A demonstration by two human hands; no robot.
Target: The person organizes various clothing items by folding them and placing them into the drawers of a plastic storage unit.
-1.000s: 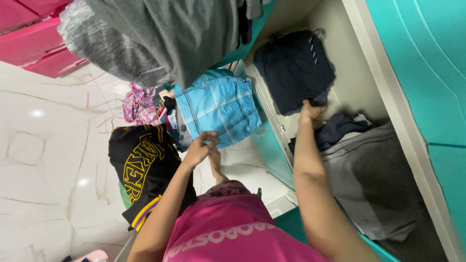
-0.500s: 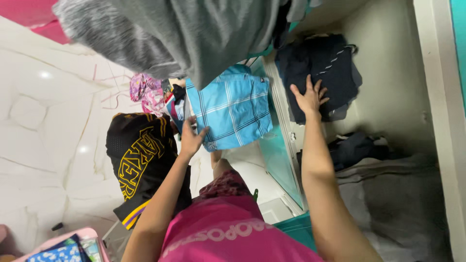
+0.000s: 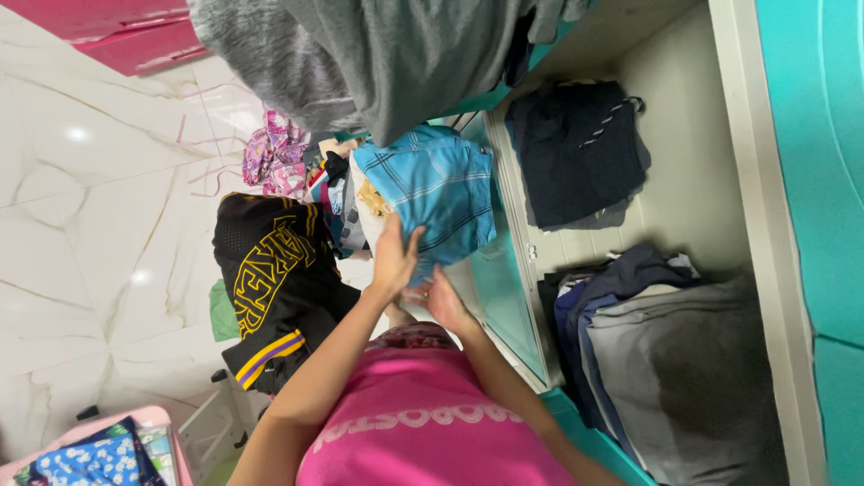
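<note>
Right hand [image 3: 444, 299] returned beneath blue plaid shorts [image 3: 438, 200], beside left hand [image 3: 395, 258]

A glossy white marble floor [image 3: 99, 207] lies beside a teal wardrobe [image 3: 810, 180] with cream shelves [image 3: 684, 171].

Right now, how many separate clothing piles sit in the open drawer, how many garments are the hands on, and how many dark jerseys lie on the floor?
Clothing piles in the drawer: 2, a dark navy stack and a grey-topped stack
Blue plaid garment under the left hand and right hand: 1
Black jersey on the floor: 1
Total: 4
</note>
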